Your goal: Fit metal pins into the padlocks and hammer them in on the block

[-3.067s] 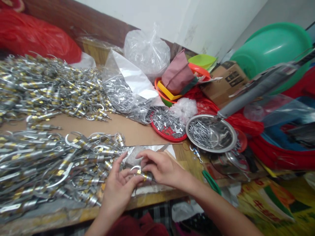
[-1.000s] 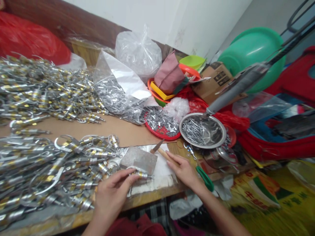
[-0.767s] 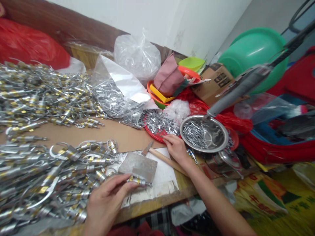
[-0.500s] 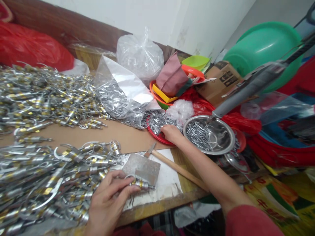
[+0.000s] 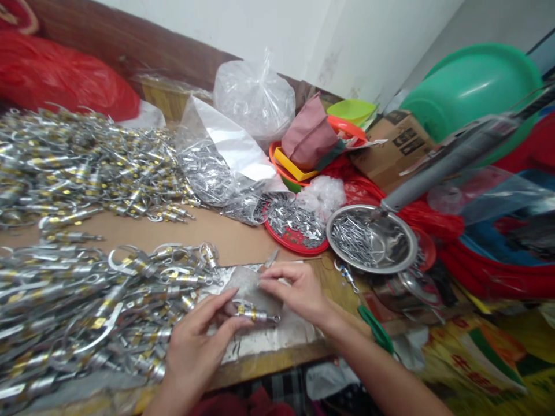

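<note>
Metal part [image 5: 255,313] was gripped in the left hand [image 5: 197,332], thumb against fingers, by the near side of the grey block [image 5: 245,281]. Long axis was set roughly left-right, ringed end pointed rightward, below the right hand [image 5: 297,289]. Right fingers were half curled; any pinched piece couldn't be confirmed. Desk [image 5: 243,365] edge was seen close nearside; leftward was crowded by the pile [image 5: 91,306]; room was offered by cardboard [image 5: 167,230] beyond.

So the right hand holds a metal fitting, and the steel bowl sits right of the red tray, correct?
Wrong hand: the head view shows the left hand holding that metal fitting. The steel bowl does sit right of the red tray.
</note>
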